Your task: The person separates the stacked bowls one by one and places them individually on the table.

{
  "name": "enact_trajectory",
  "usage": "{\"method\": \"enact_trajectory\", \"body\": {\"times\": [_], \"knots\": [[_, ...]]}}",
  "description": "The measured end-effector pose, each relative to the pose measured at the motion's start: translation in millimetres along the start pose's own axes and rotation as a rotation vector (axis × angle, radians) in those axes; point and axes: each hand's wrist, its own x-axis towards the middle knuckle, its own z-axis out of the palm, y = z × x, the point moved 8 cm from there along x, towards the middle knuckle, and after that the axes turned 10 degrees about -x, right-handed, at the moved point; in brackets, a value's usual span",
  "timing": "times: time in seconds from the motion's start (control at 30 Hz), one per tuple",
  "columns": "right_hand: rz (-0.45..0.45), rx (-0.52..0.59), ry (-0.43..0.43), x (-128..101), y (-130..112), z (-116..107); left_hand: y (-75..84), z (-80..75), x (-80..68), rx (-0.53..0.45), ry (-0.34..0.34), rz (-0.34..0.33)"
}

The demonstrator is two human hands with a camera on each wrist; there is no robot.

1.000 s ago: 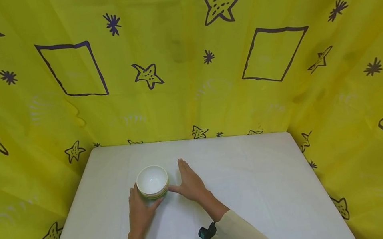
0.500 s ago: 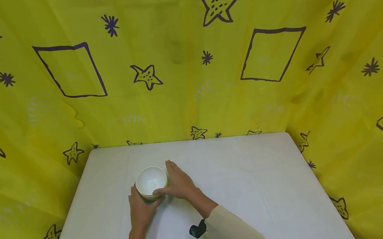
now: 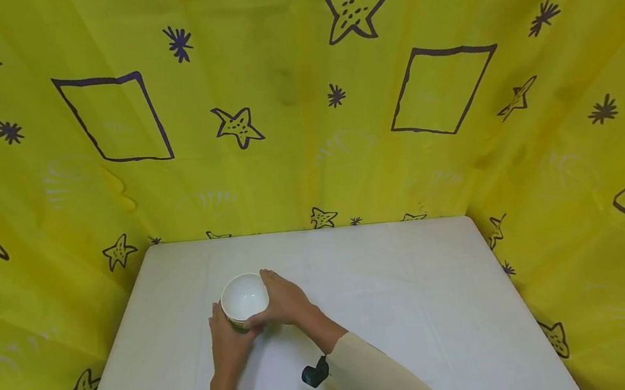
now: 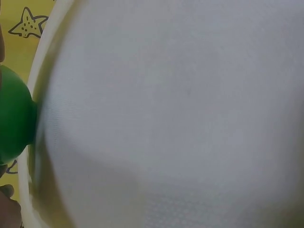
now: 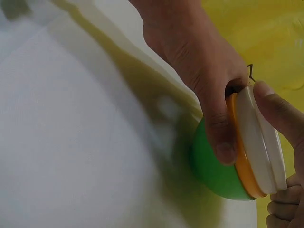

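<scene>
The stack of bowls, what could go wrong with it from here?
The top bowl sits nested in the stack, so it might stick and drag others along if the right hand lifts it. The left hand has its thumb against the rounded side of the green bowl, so that hold could slip. The green bowl also narrows toward its base, so an uneven push may tip it.

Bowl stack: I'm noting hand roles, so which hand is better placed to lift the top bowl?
Probably the right hand: it grasps the top white bowl, while the left hand holds the lower green bowl.
</scene>
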Motion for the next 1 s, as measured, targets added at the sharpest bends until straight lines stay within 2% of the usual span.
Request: {"method": "enact_trajectory", "body": {"times": [0.5,0.67,1.0], "knots": [[0.001,0.052,-0.006,4.6,-3.1,-2.5,0.7,-2.4,1.7,0.025,0.002,0.024],[-0.002,0.046,-0.003,6.2,-3.5,-2.7,-2.7,-2.3,2.7,0.042,-0.014,-0.003],[-0.013,0.077,0.014,5.5,-3.2,-0.9,-5.6,-2.7,1.6,-0.005,-0.032,-0.019]]}}
